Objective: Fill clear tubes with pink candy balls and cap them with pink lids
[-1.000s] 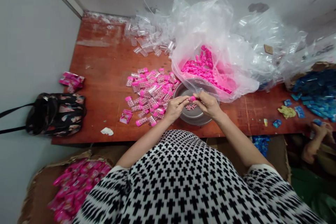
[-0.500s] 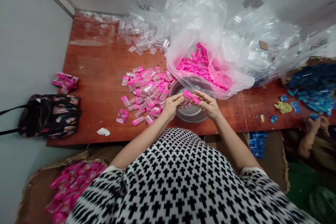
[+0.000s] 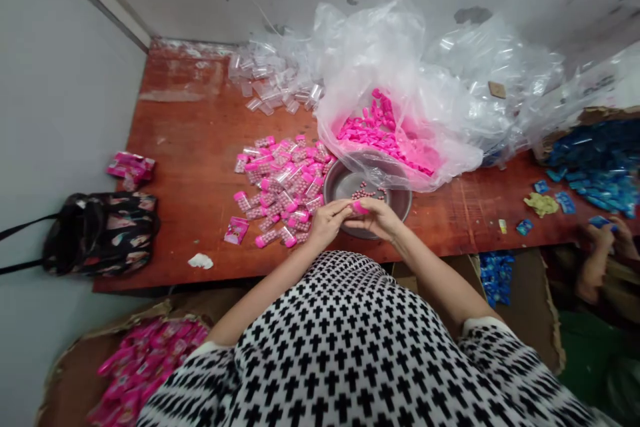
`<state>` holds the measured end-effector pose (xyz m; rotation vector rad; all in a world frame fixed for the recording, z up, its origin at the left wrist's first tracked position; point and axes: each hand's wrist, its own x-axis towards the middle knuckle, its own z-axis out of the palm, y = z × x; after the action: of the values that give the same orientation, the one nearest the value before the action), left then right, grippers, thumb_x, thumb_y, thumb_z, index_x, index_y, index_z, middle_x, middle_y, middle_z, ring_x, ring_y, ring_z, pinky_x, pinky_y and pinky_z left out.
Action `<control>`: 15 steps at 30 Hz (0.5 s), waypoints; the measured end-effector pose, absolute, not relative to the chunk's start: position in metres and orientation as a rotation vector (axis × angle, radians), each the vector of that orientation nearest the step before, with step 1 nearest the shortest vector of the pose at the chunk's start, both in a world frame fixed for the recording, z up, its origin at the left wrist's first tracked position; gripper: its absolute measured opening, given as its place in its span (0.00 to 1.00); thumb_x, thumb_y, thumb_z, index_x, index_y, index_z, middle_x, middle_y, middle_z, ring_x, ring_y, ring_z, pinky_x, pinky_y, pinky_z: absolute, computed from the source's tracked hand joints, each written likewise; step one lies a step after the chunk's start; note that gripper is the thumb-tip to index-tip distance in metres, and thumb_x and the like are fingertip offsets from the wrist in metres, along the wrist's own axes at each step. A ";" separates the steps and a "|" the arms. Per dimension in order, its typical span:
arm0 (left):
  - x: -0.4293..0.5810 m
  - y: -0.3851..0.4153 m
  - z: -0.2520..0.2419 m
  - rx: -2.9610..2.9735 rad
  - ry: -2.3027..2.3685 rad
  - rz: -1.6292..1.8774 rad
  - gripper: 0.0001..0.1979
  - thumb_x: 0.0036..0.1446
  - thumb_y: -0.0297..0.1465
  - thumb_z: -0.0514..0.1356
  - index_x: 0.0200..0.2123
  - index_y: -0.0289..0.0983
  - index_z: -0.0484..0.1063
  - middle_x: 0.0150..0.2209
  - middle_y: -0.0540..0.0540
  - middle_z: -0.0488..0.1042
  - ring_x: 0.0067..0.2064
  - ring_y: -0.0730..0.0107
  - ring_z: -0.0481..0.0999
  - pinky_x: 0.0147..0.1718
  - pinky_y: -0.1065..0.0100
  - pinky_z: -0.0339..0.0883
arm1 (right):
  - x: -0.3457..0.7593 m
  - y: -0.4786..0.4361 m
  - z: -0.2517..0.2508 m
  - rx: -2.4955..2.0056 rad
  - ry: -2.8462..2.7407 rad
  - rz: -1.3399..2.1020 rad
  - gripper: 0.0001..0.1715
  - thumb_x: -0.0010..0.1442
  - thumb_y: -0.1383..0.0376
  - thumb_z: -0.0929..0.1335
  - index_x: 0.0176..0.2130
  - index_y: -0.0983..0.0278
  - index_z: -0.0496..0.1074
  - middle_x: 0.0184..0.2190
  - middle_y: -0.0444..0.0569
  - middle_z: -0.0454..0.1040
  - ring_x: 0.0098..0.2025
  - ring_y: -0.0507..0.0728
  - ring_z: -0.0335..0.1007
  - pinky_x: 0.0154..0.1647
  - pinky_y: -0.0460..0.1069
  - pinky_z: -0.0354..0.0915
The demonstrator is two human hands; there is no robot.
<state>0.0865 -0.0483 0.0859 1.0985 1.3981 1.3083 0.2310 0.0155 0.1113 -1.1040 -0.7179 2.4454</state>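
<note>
My left hand and my right hand meet over the near rim of a grey metal bowl. Between them is a small container with a pink cap; its body is mostly hidden by the fingers. Both hands are closed around it. Pink beads lie in the bowl. Left of the bowl is a heap of clear tubes filled with pink beads and capped in pink. Behind the bowl, an open plastic bag holds loose pink caps.
Clear empty tubes lie at the back. A pink packet, white scrap and patterned bag are at left. At far right, another person's hands hold a blue item near blue packets. A box of pink packets stands below.
My hands have come together, with my right hand moving left and down to close round the capped container. The loose pink strap of the cap no longer shows. The whole view has shifted slightly.
</note>
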 end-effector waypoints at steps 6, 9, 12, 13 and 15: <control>0.070 -0.044 0.082 1.164 1.537 1.232 0.13 0.52 0.37 0.60 0.39 0.39 0.78 0.42 0.45 0.78 0.45 0.61 0.76 0.51 0.60 0.66 | 0.203 0.012 0.092 -1.036 -0.398 2.414 0.06 0.54 0.63 0.67 0.29 0.65 0.67 0.24 0.43 0.73 0.30 0.51 0.71 0.40 0.53 0.71; 0.062 -0.030 0.074 1.120 1.519 1.142 0.16 0.49 0.39 0.61 0.39 0.38 0.78 0.43 0.45 0.78 0.46 0.59 0.76 0.51 0.59 0.66 | 0.200 0.021 0.084 -1.011 -0.468 2.448 0.14 0.53 0.57 0.69 0.34 0.64 0.68 0.28 0.45 0.73 0.31 0.52 0.71 0.36 0.52 0.71; 0.050 -0.018 0.068 0.991 1.632 1.111 0.20 0.46 0.41 0.63 0.40 0.36 0.77 0.43 0.43 0.78 0.46 0.57 0.76 0.51 0.57 0.67 | 0.212 0.028 0.084 -1.016 -0.621 2.422 0.25 0.49 0.49 0.71 0.42 0.60 0.68 0.39 0.47 0.73 0.36 0.53 0.71 0.32 0.51 0.72; 0.044 -0.015 0.066 0.943 1.716 1.128 0.21 0.46 0.41 0.63 0.42 0.35 0.76 0.43 0.43 0.78 0.47 0.56 0.75 0.51 0.56 0.66 | 0.222 0.031 0.086 -1.033 -0.666 2.372 0.28 0.47 0.48 0.72 0.43 0.59 0.68 0.43 0.48 0.72 0.38 0.54 0.70 0.32 0.50 0.72; 0.024 -0.011 0.060 0.888 1.899 1.176 0.23 0.48 0.42 0.62 0.45 0.35 0.74 0.45 0.43 0.77 0.48 0.56 0.75 0.52 0.54 0.65 | 0.249 0.038 0.090 -1.083 -0.753 2.241 0.29 0.46 0.48 0.72 0.44 0.59 0.69 0.47 0.49 0.70 0.42 0.55 0.70 0.32 0.49 0.72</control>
<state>0.0241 -0.0106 0.0598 0.8880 1.8990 1.1757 0.2487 0.0383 0.0903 -1.0826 -0.7533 2.2408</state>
